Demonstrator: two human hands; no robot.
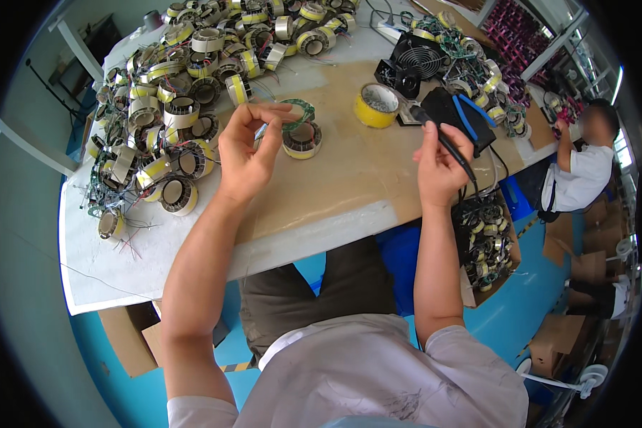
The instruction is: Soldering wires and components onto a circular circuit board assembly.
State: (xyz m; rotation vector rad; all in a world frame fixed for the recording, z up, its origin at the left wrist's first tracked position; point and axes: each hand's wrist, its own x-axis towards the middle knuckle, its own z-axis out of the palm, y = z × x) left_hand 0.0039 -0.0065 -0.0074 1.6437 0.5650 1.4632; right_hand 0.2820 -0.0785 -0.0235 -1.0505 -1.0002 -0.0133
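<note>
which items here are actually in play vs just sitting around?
In play:
left hand pinching a green ring board
wound coil under that board
right hand holding a black soldering iron

Lying about:
heap of coils
yellow tape roll
black fan
box of coils

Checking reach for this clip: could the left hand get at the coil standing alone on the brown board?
Probably yes: the left hand hovers right beside the coil, nothing between them, though its fingers already pinch a green ring.

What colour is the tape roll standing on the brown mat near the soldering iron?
Yellow; the tape roll shows best in the head view.
</note>
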